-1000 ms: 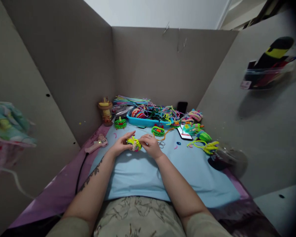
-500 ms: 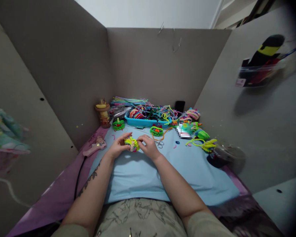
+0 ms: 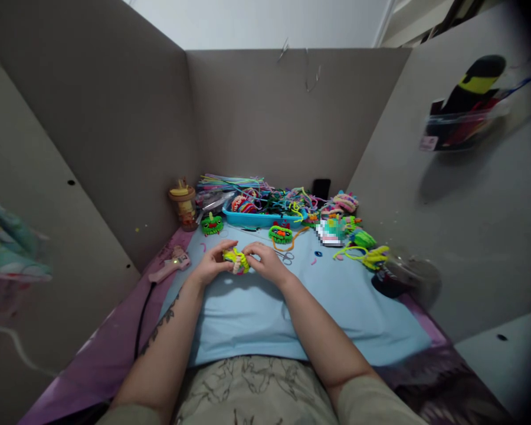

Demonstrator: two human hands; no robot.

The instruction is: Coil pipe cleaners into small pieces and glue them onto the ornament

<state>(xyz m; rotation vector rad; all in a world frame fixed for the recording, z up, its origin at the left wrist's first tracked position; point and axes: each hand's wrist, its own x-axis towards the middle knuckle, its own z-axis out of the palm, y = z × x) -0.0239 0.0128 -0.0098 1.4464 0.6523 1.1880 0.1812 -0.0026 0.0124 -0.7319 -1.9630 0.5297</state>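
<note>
A small yellow and pink fuzzy craft piece (image 3: 235,260) made of pipe cleaners sits between my two hands above the light blue mat (image 3: 292,307). My left hand (image 3: 212,264) grips its left side with fingers curled. My right hand (image 3: 265,262) pinches its right side, fingers closed on it. Both forearms rest on the mat.
A blue tray (image 3: 261,217) of coloured pipe cleaners stands at the back. Green finished pieces (image 3: 212,224) (image 3: 281,234), small scissors (image 3: 285,256), a pink glue gun (image 3: 170,265) with cord, a brown jar (image 3: 183,203) and more fuzzy bits (image 3: 367,254) lie around. Cardboard walls enclose three sides.
Both hands stay on the craft piece with only small finger shifts; the view has drifted slightly.
</note>
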